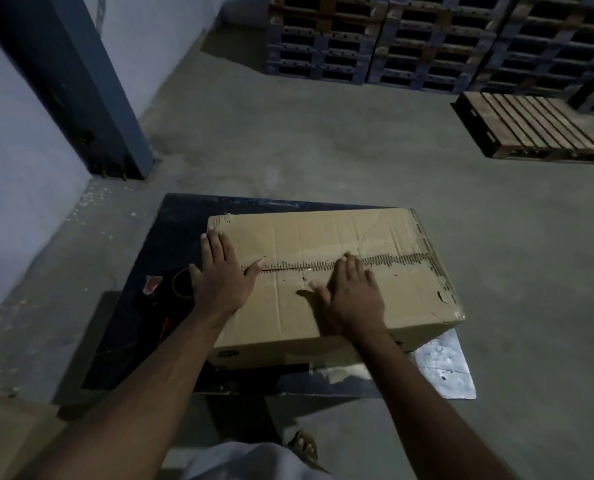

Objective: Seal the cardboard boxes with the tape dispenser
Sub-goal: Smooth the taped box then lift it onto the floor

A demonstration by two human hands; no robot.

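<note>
A large brown cardboard box lies flaps-closed on a dark low table. Both hands rest flat and open on its top (gripping nothing): the left hand at the box's left end, the right hand near its centre seam. Left of the box, partly hidden, lies a dark tape dispenser.

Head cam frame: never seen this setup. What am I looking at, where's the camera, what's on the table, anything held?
No robot here: a person's two bare hands, filmed by a wide-angle camera on their head looking forward and down. A closed cardboard box lies on a dark table. The left hand and right hand press flat on the box top, near its middle seam. Neither holds anything. The dark thing with red parts left of the box looks like the tape dispenser. Pallets sit behind.
</note>
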